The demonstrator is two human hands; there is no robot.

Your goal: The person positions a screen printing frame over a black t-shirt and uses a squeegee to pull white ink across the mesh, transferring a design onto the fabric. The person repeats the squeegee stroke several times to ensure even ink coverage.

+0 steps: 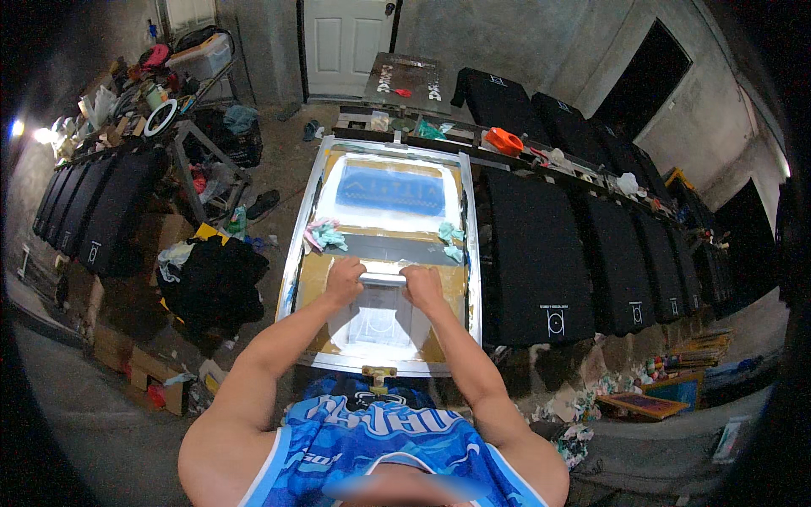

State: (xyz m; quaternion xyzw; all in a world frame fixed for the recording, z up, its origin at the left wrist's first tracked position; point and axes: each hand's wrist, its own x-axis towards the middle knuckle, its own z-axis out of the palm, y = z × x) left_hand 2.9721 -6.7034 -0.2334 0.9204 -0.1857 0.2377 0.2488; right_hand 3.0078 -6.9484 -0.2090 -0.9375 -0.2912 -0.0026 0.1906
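Both hands (385, 283) closed, arms outstretched

A squeegee (384, 277), a pale narrow bar, lies crosswise at the frame's centre on a metal-framed printing screen (306, 215) with white mesh and yellow borders

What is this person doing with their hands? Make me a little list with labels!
Left hand: left hand grips the left end of the squeegee
Right hand: right hand grips its right end
Squeegee: lies across the printing screen
Screen: metal frame, blue patch at the far end
Rags: crumpled cloths on the screen beyond the hands
To the right: black shirts laid out in a row
To the left: pile of black clothes
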